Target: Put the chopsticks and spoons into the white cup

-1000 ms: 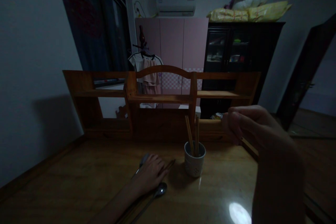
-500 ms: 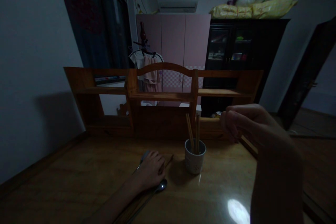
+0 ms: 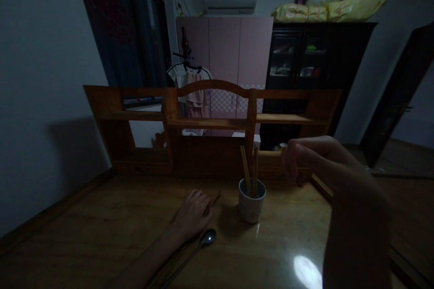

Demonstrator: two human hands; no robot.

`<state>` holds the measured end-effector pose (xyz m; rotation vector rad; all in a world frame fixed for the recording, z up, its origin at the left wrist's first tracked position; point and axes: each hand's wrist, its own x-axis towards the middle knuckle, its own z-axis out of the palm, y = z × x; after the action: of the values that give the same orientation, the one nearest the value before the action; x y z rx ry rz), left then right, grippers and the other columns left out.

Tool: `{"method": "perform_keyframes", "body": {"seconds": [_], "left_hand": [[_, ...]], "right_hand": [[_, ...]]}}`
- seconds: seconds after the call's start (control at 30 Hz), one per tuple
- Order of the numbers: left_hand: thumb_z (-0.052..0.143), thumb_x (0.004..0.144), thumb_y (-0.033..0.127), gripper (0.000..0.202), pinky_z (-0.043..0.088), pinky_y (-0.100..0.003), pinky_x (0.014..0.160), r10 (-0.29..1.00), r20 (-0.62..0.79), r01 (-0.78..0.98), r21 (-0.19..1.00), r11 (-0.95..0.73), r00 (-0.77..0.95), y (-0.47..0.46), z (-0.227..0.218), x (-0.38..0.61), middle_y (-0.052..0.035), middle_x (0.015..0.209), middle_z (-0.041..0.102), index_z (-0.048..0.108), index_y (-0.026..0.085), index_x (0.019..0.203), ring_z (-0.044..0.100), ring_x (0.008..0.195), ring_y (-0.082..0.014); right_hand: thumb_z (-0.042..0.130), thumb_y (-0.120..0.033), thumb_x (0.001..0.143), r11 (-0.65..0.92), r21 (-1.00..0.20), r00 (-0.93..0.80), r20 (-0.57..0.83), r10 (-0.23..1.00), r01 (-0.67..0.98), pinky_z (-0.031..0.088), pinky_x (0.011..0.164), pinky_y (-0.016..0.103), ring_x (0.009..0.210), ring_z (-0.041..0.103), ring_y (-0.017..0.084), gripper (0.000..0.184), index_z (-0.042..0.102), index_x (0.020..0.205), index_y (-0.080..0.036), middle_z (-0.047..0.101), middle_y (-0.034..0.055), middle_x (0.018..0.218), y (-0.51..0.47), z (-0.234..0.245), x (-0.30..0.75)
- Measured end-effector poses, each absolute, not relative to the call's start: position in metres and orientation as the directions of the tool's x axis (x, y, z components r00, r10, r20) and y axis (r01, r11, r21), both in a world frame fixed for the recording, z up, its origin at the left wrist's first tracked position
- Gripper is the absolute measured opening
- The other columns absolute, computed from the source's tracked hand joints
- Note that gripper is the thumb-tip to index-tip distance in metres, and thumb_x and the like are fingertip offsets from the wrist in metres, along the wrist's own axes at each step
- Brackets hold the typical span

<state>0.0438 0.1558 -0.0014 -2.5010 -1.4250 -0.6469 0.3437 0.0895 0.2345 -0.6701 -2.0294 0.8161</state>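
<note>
My left hand (image 3: 192, 216) rests low over the tabletop with its fingers curled. A thin brown stick, apparently a chopstick (image 3: 216, 198), pokes out past its thumb side; the rest of it is hidden. Just in front of that hand lies a metal spoon (image 3: 207, 237), its long handle running toward the lower left beside other thin sticks. To the right stands a whitish cup (image 3: 251, 210) with a pierced pattern, and several wooden chopsticks (image 3: 255, 171) lean upright in it. My right hand (image 3: 318, 162) is raised right of the cup, fingers bent together, with nothing visible in them.
A wooden shelf unit (image 3: 210, 124) runs along the back of the glossy wooden table (image 3: 135, 216). A wall (image 3: 44, 99) borders the left side. Beyond are a pink wardrobe (image 3: 224, 49), a dark cabinet (image 3: 346, 58) and hanging clothes (image 3: 195, 88).
My left hand has shifted slightly up and left, with the stick's end moving too. The spoon bowl once visible behind that hand no longer shows. My right hand stays raised, nearly in place.
</note>
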Motion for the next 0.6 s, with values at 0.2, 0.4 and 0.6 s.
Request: {"method": "perform_keyframes", "body": {"seconds": [0.2,0.4,0.6], "left_hand": [[0.042,0.091,0.030,0.019,0.043,-0.037,0.076,0.832,0.526,0.895,0.268,-0.358,0.175,0.165,0.014,0.031,-0.0057,0.079,0.062,0.054,0.020,0.082,0.060,0.079,-0.0227],[0.036,0.092,0.050,0.026,0.035,-0.020,0.036,0.940,0.336,0.182,0.930,-0.320,-0.064,0.167,0.049,0.015,0.0070,0.060,0.052,0.044,0.025,0.090,0.047,0.037,-0.0100],[0.048,0.091,0.040,0.023,0.036,-0.014,0.044,0.802,0.478,-0.140,0.822,-0.552,-0.359,0.144,0.066,0.036,0.0065,0.071,0.039,0.051,0.027,0.110,0.036,0.049,-0.0047]], "right_hand": [[0.052,-0.042,0.093,0.612,-0.765,-0.526,0.443,0.726,0.200,0.036,0.047,0.020,0.053,0.051,0.009,0.040,0.062,0.065,-0.016,0.057,0.0010,0.060,0.088,0.238,0.333],[0.054,-0.043,0.091,0.619,-0.760,-0.541,0.442,0.716,0.198,0.035,0.048,0.021,0.055,0.049,0.009,0.037,0.063,0.067,-0.017,0.056,0.0006,0.061,0.093,0.238,0.329],[0.054,-0.044,0.091,0.572,-0.796,-0.538,0.399,0.742,0.199,0.035,0.046,0.018,0.055,0.051,0.008,0.032,0.066,0.082,-0.016,0.060,0.0009,0.069,0.104,0.235,0.305]]}}
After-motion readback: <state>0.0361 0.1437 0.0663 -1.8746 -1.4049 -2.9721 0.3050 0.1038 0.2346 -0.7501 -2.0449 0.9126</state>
